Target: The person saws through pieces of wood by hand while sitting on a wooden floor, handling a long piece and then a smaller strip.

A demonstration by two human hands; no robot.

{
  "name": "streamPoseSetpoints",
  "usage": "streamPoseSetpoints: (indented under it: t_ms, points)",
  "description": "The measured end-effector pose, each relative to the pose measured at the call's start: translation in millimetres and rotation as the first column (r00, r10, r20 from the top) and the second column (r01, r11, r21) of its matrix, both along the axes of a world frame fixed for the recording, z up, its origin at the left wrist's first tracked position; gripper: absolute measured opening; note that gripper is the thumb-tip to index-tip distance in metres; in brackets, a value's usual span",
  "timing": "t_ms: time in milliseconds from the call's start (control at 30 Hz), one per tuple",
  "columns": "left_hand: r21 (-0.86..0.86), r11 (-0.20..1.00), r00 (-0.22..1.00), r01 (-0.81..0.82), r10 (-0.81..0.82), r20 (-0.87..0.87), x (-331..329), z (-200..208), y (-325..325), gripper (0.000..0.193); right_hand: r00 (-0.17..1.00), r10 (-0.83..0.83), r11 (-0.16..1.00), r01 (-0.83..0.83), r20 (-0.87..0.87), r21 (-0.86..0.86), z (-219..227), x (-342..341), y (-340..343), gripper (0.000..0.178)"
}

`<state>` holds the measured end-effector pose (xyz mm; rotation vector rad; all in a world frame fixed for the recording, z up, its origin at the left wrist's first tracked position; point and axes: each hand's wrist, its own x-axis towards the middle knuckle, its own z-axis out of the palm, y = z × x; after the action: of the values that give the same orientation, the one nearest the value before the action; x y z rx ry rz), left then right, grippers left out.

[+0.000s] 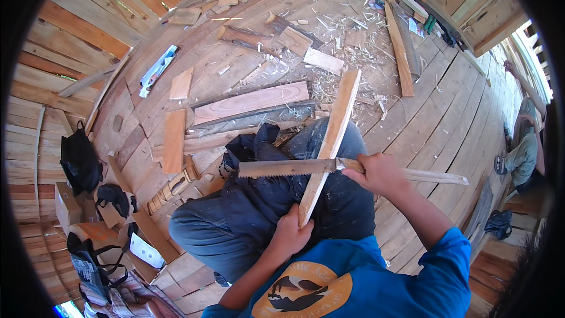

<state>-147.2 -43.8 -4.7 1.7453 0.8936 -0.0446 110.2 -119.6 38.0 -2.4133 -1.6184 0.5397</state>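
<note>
My right hand (376,174) is closed round the wooden handle of a handsaw (282,168), whose long handle end sticks out past my wrist to the right. The toothed blade points left and lies across a narrow wooden board (340,115), over my lap. My left hand (292,232) grips the near end of that board, which slants up and away across my bent leg. Whether the teeth have cut into the wood cannot be made out. A dark cloth (253,200) is bunched over my legs under the blade.
Planks (253,103) and offcuts (244,38) lie ahead among curled wood shavings (353,29). At left are a black bag (81,162) and cardboard boxes (150,235). A long beam (399,47) lies at the far right. Another person (522,147) sits by the right edge.
</note>
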Motion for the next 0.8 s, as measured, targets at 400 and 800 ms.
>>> streamPoseSetpoints:
  t_ms: [400,800]
  points:
    - [0.048,0.998,0.997,0.049,-0.046,-0.055,2,-5,3,0.04,0.972,-0.152,0.988,0.154,0.179,0.006,-26,56,1,0.061]
    - [0.045,0.996,0.994,0.071,-0.067,-0.084,0,-9,5,0.044,0.999,0.006,0.987,0.001,0.043,-0.162,-18,36,18,0.068]
